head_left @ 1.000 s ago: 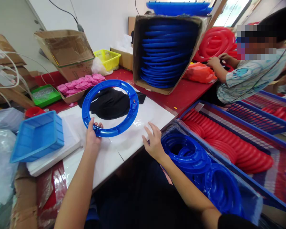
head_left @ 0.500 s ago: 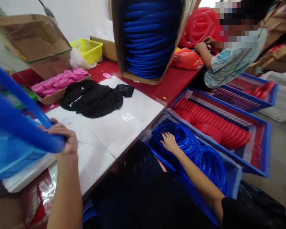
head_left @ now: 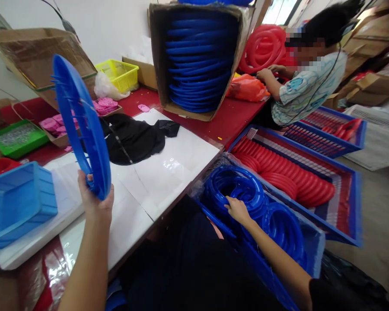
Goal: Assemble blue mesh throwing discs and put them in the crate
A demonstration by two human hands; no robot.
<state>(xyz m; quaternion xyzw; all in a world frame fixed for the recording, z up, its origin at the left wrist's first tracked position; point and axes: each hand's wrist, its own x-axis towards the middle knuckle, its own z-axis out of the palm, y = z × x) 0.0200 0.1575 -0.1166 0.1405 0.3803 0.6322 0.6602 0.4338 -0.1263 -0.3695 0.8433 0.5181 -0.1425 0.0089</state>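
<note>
At the left of the frame, our left hand holds a blue plastic ring nearly on edge, slightly tilted, above the white work surface; its digits close on both sides of the ring's lower edge, though part of the grip is hidden behind the plastic. Right of the lower centre, our right hand reaches into the plastic-lined blue crate, at the near edge of the uppermost ring of a loose pile. Its fingers look bent and drawn together at that edge, but we cannot tell whether they pinch it or only rest there. We judge the step in hand to be getting hold of a ring in the crate while the other ring is held aside. To our eye, the next move calls for a sure hold on one edge, freeing that ring from those crowded under it, and keeping the held ring clear of the light-blue tray at lower left and the black sheet material left of centre.
</note>
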